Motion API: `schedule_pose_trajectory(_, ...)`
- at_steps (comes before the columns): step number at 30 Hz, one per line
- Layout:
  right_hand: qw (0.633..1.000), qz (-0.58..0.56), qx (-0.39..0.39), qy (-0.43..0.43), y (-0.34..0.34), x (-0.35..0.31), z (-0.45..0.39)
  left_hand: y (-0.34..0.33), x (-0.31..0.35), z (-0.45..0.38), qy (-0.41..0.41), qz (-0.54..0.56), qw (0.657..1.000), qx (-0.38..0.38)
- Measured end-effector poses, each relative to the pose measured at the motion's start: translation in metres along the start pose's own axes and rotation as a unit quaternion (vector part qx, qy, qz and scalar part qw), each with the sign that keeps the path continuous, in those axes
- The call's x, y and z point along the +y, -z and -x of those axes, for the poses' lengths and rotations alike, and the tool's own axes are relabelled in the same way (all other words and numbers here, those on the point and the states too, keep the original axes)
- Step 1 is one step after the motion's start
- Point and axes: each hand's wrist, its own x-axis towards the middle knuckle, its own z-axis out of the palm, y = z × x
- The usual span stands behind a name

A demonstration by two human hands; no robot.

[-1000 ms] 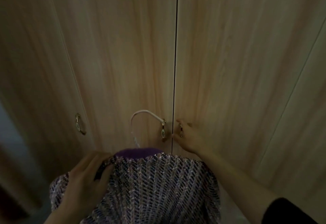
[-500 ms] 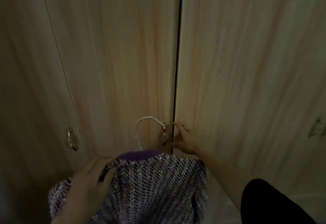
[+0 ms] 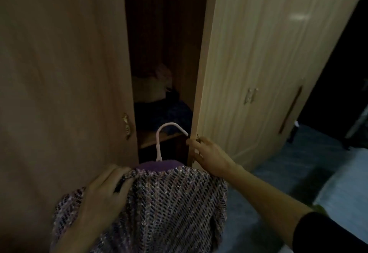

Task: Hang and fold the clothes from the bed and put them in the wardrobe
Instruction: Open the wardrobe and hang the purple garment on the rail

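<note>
A purple and pink knitted garment (image 3: 169, 203) hangs on a hanger whose white hook (image 3: 165, 135) sticks up in front of the wardrobe. My left hand (image 3: 103, 197) grips the garment's left shoulder. My right hand (image 3: 209, 155) holds the small metal handle at the edge of the right wardrobe door (image 3: 249, 73), which stands swung open. Between the doors the dark wardrobe inside (image 3: 163, 53) shows a wooden shelf (image 3: 157, 137) with dark and light clothes piled on it.
The left door (image 3: 59, 73) stays closed, with a brass handle (image 3: 126, 126). Further wardrobe doors with handles (image 3: 251, 95) run to the right. A dark doorway (image 3: 338, 73) lies at far right above grey-blue floor (image 3: 278, 167).
The right wardrobe door has swung open toward me under my right hand, and the inside with its shelf now shows. My left hand still holds the garment.
</note>
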Motion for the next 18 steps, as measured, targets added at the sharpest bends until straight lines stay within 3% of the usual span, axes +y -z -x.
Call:
schedule_pose_trajectory(5, 0.995, 0.075, 0.058, -0.03, 0.027, 0.03, 0.042, -0.03, 0.032, -0.022, -0.043, 0.051, 0.997, -0.042)
schedule_pose_trajectory(9, 0.992, 0.073, 0.085, -0.054, 0.049, 0.057, 0.075, -0.047, 0.058, -0.03, -0.053, 0.094, 0.993, -0.053)
schedule_pose_trajectory(15, 0.98, 0.051, 0.092, -0.17, 0.068, 0.111, 0.109, -0.075, 0.094, -0.049, -0.085, 0.094, 0.99, -0.056)
schedule_pose_trajectory(18, 0.969, 0.037, 0.136, -0.205, 0.079, 0.132, 0.119, -0.083, 0.112, -0.06, -0.108, 0.078, 0.99, -0.038)
